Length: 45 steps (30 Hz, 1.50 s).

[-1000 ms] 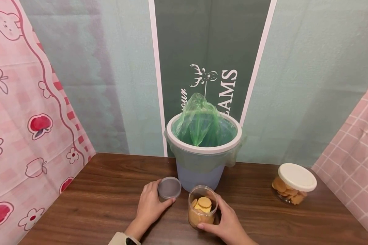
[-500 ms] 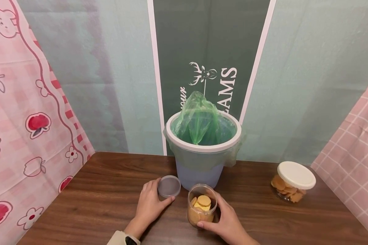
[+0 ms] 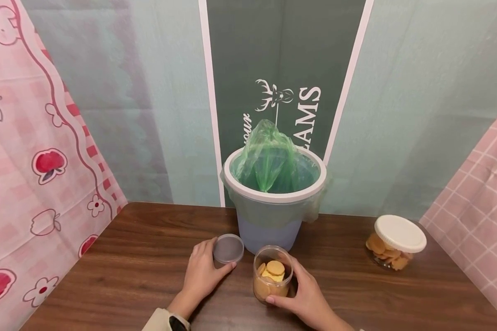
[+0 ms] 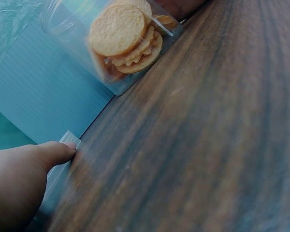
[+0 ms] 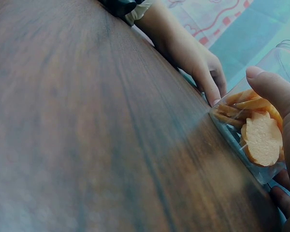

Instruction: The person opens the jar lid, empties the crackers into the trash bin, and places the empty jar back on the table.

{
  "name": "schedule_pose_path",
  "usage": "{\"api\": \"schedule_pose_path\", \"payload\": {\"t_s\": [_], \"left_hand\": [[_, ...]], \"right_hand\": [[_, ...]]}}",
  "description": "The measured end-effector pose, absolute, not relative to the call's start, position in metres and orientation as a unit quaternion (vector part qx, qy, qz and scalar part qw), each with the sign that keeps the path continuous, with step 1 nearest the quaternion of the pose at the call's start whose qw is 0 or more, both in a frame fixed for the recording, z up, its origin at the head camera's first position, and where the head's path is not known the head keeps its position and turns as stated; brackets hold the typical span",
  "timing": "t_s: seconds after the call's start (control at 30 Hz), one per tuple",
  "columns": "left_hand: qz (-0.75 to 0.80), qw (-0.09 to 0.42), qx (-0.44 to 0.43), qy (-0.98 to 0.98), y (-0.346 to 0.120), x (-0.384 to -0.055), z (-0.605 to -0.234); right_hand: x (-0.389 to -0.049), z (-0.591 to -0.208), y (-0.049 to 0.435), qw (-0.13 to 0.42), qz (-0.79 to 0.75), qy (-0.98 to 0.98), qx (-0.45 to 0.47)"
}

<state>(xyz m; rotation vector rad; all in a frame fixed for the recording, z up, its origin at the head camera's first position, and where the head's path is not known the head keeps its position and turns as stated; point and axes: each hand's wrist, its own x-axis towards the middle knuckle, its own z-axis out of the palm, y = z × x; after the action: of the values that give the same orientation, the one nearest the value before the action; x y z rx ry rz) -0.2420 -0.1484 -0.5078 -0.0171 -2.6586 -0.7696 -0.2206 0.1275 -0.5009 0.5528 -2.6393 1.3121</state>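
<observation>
My left hand (image 3: pixel 203 272) holds a round, clear plastic lid (image 3: pixel 228 248) down at the table, thumb on its near edge and fingers along its left side. Just right of it, a clear open jar (image 3: pixel 262 290) with several round biscuits (image 3: pixel 275 267) in it stands on the table. My right hand (image 3: pixel 308 296) grips this jar from the right, its thumb (image 5: pixel 268 87) across the front wall. Seen from the left wrist, stacked biscuits (image 4: pixel 118 31) show through the jar wall, and the left thumb (image 4: pixel 58 153) lies at the lid's rim (image 4: pixel 70 139).
Behind the lid and jar stands a bin (image 3: pixel 269 232) with a white rim (image 3: pixel 273 196) and a green bag (image 3: pixel 269 158) in it. A second jar of biscuits (image 3: pixel 387 250) with a white lid (image 3: pixel 400 233) sits at the right on the wooden table (image 3: pixel 157 243).
The whole head view has shifted slightly, with the scene a little higher in the frame. Both hands keep their hold on the lid and the jar, with no visible movement between them.
</observation>
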Motion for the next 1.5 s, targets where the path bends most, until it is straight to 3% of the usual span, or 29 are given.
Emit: {"api": "schedule_pose_path", "payload": {"t_s": [0.33,1.5], "left_hand": [[-0.272,0.185,-0.012,-0.944,-0.1491,-0.2431,-0.5096],[-0.268,0.18,-0.019,-0.946,-0.149,-0.2422,-0.5017]], "right_hand": [[-0.2213,-0.5043,0.1288,0.101,0.425,-0.874,0.212],[-0.2221,-0.4974,0.1286,0.093,0.419,-0.877,0.218]]}}
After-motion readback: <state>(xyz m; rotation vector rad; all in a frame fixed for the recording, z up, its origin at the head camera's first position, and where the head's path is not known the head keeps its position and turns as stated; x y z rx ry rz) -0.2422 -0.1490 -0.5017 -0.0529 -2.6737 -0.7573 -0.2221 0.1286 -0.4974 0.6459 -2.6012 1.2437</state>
